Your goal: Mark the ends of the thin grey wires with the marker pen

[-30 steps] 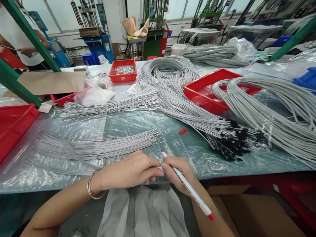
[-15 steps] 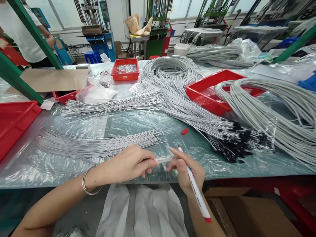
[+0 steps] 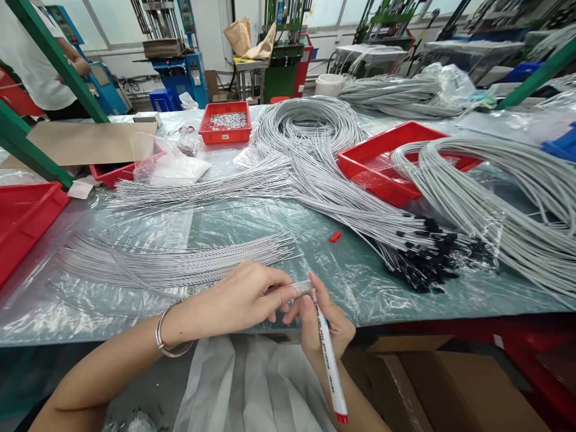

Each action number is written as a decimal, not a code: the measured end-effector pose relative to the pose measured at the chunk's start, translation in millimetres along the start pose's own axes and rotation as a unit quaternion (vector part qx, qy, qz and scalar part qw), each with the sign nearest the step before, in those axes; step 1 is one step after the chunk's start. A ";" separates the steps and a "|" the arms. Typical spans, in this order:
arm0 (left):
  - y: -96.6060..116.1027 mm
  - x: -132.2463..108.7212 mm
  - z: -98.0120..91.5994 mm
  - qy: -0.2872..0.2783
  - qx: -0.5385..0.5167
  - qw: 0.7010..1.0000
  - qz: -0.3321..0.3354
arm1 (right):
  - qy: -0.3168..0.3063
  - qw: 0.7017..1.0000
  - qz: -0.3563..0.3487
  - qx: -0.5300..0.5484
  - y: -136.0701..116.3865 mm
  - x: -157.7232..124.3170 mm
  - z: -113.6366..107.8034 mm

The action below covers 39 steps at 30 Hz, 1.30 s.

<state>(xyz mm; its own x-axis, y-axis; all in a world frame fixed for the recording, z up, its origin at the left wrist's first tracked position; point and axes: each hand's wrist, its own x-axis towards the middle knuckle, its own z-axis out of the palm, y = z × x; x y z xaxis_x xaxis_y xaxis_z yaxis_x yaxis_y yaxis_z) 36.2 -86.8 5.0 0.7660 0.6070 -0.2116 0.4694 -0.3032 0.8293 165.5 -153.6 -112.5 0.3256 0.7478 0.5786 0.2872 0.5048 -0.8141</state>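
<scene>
Between the thumb and fingers of my left hand (image 3: 256,294) is a short, clear strip-like piece (image 3: 302,287); its exact kind does not show. My right hand (image 3: 326,318) grips a white marker pen (image 3: 330,366) with a red end, its tip up against the clear piece. The right index fingertip meets the far end of that piece. A red pen cap (image 3: 335,236) lies on the table beyond my hands. Behind my left hand a bundle of thin grey wires (image 3: 180,261) rests on the plastic-covered table (image 3: 243,219).
Coiled grey cables (image 3: 310,120) with black ends (image 3: 427,258) spread across the middle and right. Red trays stand at left (image 3: 27,222), right (image 3: 378,180) and back, the back one (image 3: 225,137) holding small metal parts. A person (image 3: 40,66) stands at far left behind a green post (image 3: 67,66).
My right hand has moved left with the marker, bringing its tip to the clear piece. My left hand has shifted slightly right. The view has tilted a little.
</scene>
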 end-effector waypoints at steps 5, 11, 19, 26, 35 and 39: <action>-2.4 1.4 1.7 0.002 -0.004 1.000 0.002 | -0.003 1.000 -0.012 -0.024 5.5 -1.2 -2.2; -6.3 3.7 1.1 -0.005 -0.008 1.000 -0.012 | -0.057 0.996 -0.050 -0.049 12.6 3.3 -17.6; -9.2 8.8 0.2 -0.021 0.003 1.000 -0.020 | -0.042 0.992 -0.081 -0.087 10.9 4.4 -15.0; -33.2 22.5 6.4 -0.062 -0.045 0.997 -0.034 | -0.068 0.995 -0.009 -0.078 18.4 14.4 -32.9; -82.1 46.4 25.9 -0.170 -0.089 0.978 -0.087 | -0.056 0.981 0.182 -0.020 31.3 6.1 -54.0; -82.0 49.9 22.2 -0.194 -0.089 0.973 -0.090 | -0.086 0.982 0.130 -0.107 32.7 0.5 -51.9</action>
<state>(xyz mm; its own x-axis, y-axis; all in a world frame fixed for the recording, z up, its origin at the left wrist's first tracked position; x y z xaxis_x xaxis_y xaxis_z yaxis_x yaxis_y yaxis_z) 45.7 -48.0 -85.1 0.8024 0.3058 -0.5125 0.5546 -0.0647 0.8296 221.8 -159.1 -136.2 0.2611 0.9104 0.3208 0.4031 0.1991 -0.8932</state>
